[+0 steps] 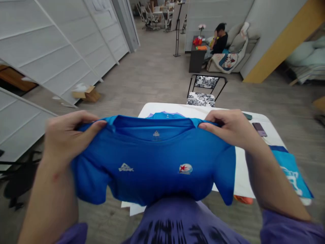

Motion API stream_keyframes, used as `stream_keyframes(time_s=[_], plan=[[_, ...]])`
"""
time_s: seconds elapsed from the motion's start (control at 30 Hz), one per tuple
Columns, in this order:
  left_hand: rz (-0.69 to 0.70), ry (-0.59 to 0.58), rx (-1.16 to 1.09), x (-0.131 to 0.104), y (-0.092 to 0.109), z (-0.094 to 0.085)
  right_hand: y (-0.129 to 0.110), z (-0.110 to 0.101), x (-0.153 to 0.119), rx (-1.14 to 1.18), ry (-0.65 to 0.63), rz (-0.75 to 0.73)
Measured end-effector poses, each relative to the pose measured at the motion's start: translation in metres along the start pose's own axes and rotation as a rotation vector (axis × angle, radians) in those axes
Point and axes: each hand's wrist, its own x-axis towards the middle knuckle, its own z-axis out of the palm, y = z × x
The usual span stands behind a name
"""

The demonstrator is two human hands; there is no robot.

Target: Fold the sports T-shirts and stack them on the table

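Observation:
A blue T-shirt (154,159) hangs stretched out in front of me, its front with a white logo and a small round badge facing me. My left hand (73,134) pinches it at the shoulder on the left of the collar. At the opposite shoulder my right hand (225,130) grips the cloth between thumb and fingers. Both short sleeves droop below my hands. The lower part of the shirt is out of sight against my body. Behind the collar, more folded blue and purple clothing (166,115) lies on the white table (241,162), partly covered by the shirt.
On the table's right side are a phone (259,129), a dark green item (247,116) and a turquoise bag-like item (291,173). A patterned chair (203,91) stands beyond the table. Farther back, a person (220,40) sits on a sofa. An open cardboard box (86,94) is on the floor.

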Motion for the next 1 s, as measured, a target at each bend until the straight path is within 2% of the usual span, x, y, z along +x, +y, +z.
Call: stream_keyframes(time_s=[0.1, 0.23, 0.33, 0.4, 0.43, 0.5, 0.57, 0.63, 0.7, 0.8, 0.9, 1.0], plan=[[0.079, -0.093, -0.122, 0.075, -0.045, 0.098, 0.084, 0.05, 0.063, 0.03, -0.016, 0.143], [0.107, -0.268, -0.267, 0.17, -0.106, 0.254, 0.211, 0.135, 0.15, -0.033, -0.039, 0.279], [0.074, -0.367, -0.327, 0.229, -0.139, 0.369, 0.292, 0.196, 0.203, -0.161, -0.06, 0.41], [0.042, -0.384, -0.316, 0.253, -0.156, 0.433, 0.328, 0.236, 0.218, -0.229, -0.022, 0.492], [0.027, -0.374, -0.293, 0.258, -0.163, 0.459, 0.339, 0.256, 0.215, -0.247, 0.005, 0.526], [-0.009, -0.354, -0.237, 0.25, -0.179, 0.499, 0.345, 0.297, 0.189, -0.244, 0.015, 0.599], [-0.069, -0.386, -0.192, 0.218, -0.198, 0.52, 0.331, 0.337, 0.137, -0.187, -0.073, 0.712], [-0.148, -0.479, -0.158, 0.163, -0.217, 0.523, 0.301, 0.374, 0.067, -0.087, -0.222, 0.862], [-0.238, -0.574, -0.123, 0.093, -0.233, 0.511, 0.262, 0.402, -0.006, 0.012, -0.363, 1.033], [-0.382, -0.665, -0.047, -0.017, -0.249, 0.475, 0.198, 0.429, -0.09, 0.111, -0.485, 1.201], [-0.445, -0.756, 0.009, -0.106, -0.252, 0.432, 0.148, 0.439, -0.127, 0.155, -0.552, 1.259], [-0.374, -0.902, -0.004, -0.159, -0.248, 0.404, 0.125, 0.441, -0.13, 0.173, -0.596, 1.28]])
